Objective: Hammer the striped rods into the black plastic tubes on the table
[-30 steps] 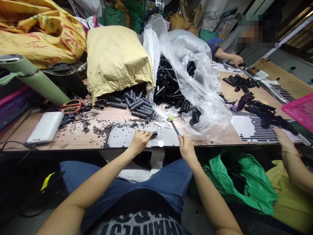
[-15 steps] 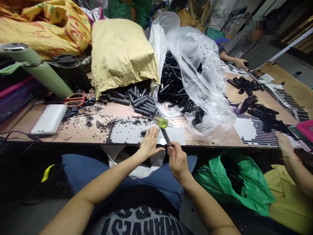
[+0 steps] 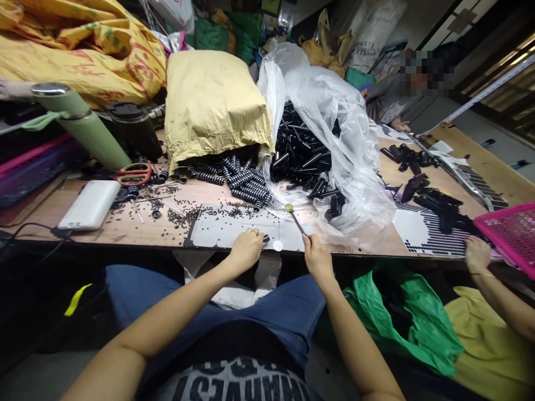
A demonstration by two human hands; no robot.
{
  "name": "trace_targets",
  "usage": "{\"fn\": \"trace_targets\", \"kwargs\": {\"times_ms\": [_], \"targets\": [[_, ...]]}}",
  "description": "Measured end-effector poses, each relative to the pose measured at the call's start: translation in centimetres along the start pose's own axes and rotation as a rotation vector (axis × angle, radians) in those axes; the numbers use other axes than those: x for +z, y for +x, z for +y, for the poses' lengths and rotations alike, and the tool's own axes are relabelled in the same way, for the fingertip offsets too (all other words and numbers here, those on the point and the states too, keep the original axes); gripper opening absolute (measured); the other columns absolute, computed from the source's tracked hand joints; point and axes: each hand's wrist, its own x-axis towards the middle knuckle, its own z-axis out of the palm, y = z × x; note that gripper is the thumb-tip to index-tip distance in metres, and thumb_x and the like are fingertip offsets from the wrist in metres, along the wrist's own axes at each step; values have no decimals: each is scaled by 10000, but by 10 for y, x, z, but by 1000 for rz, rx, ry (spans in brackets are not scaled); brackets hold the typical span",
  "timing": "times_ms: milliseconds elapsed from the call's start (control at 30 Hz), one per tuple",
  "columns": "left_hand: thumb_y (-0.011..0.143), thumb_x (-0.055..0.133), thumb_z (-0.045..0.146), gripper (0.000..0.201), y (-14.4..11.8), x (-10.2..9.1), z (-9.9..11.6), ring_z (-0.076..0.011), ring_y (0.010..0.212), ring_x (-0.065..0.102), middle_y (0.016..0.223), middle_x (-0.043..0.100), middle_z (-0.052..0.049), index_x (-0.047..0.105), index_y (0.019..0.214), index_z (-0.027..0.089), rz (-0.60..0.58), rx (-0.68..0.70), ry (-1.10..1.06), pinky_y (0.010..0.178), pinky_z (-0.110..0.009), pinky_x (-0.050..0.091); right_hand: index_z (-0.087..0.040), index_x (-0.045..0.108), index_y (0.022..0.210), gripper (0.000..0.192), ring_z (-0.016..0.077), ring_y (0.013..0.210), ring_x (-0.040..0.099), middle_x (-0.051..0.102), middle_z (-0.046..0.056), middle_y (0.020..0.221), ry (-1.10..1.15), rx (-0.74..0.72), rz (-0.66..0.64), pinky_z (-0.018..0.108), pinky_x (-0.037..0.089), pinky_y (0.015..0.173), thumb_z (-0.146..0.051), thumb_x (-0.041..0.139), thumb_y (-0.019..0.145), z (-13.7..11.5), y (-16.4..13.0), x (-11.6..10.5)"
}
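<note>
My right hand [image 3: 317, 256] is closed round the handle of a small hammer [image 3: 297, 221] with a yellow-green head. The hammer's head points away from me, near the mouth of the plastic bag. My left hand [image 3: 246, 249] is closed at the front edge of the table, and the end of a short black tube [image 3: 266, 238] shows at its fingers. Beneath it lies a pale flat board [image 3: 221, 225] sprinkled with tiny black bits. Behind the board is a pile of black ridged rods [image 3: 251, 186].
A yellow sack [image 3: 217, 106] and a clear plastic bag [image 3: 351, 145] of black tubes stand at the back. To the left are scissors [image 3: 134, 174], a white box [image 3: 90, 205] and a green bottle [image 3: 94, 131]. A co-worker's hand [image 3: 477, 254] rests near a pink basket [image 3: 510, 234].
The hammer has moved from over the board near my left hand to the right, its head farther away. My left hand has gone from flat to curled around the black tube.
</note>
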Motion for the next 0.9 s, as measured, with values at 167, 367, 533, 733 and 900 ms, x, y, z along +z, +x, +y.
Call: {"fn": "trace_targets", "kwargs": {"times_ms": [167, 367, 533, 733, 900], "targets": [[927, 452, 317, 313, 45, 2, -18, -302, 964, 562, 986, 600, -201, 625, 991, 63, 147, -296, 27, 817, -386, 456, -149, 597, 978, 329, 240, 806, 602, 653, 138, 896, -108, 31, 70, 323, 382, 689, -390, 373, 979, 24, 27, 27], [870, 446, 169, 236, 87, 17, -36, -285, 924, 598, 916, 622, -193, 655, 874, 59, 112, -348, -7, 840, -379, 449, -152, 610, 1034, 273, 260, 999, 536, 627, 131, 1029, 52, -130, 177, 366, 401, 870, -336, 433, 942, 21, 53, 39], [887, 442, 220, 266, 40, 15, -54, -280, 924, 600, 959, 637, -165, 622, 1031, 89, 251, -284, -108, 839, -392, 474, -125, 588, 1093, 278, 246, 1073, 503, 616, 138, 1114, 207, -170, 173, 350, 377, 943, -270, 405, 944, 13, 100, 29], [909, 414, 244, 286, -26, 2, -70, -295, 932, 594, 974, 631, -172, 594, 1072, 93, 310, -217, 14, 851, -411, 480, -111, 568, 1190, 312, 251, 1153, 451, 593, 164, 1215, 266, -187, 161, 363, 326, 992, -201, 466, 909, -39, 181, 25], [912, 425, 228, 226, -39, -4, -73, -276, 890, 608, 909, 633, -144, 611, 990, 126, 222, -257, 148, 799, -372, 493, -98, 674, 895, 225, 224, 973, 560, 684, 158, 957, 379, -207, 158, 344, 389, 896, -33, 475, 811, -60, 211, 27]]}}
